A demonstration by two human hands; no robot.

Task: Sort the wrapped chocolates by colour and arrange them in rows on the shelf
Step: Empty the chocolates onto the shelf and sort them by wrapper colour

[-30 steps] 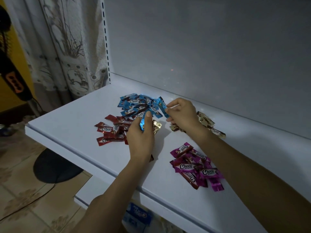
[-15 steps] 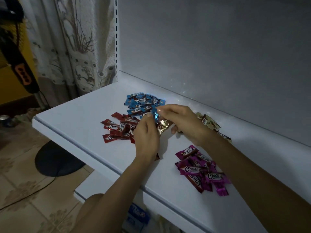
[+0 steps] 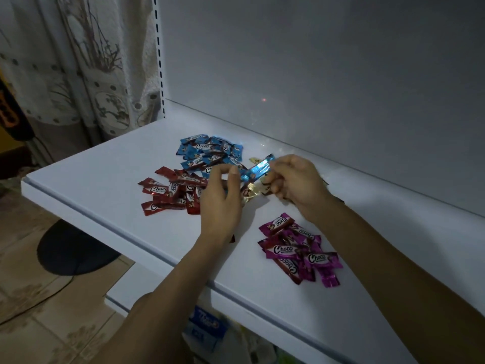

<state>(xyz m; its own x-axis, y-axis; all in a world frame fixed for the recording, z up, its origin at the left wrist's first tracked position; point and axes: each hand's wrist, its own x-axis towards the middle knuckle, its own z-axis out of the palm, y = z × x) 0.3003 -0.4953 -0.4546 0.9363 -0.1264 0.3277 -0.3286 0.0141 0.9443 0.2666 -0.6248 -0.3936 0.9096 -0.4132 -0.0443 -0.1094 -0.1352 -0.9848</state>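
From the head camera, I see the change at once: a second ago each hand worked low at the edge of the blue pile, and now a single blue-wrapped chocolate (image 3: pixel 256 171) is lifted clear and stretched between both hands above the shelf (image 3: pixel 105 185). My left hand (image 3: pixel 220 203) pinches its lower end between thumb and forefinger; my right hand (image 3: pixel 296 182) grips the upper end, other fingers curled. I judge that I am straightening the wrapper before laying it down.

The colours are already grouped: blue chocolates (image 3: pixel 210 153) at the back, just beyond my left fingers; red chocolates (image 3: pixel 170 191) touching that hand's left side; magenta chocolates (image 3: pixel 299 252) near the front, below my right wrist; gold chocolates (image 3: pixel 253 190) partly hidden under both hands. All are heaps, so rows are not yet begun.
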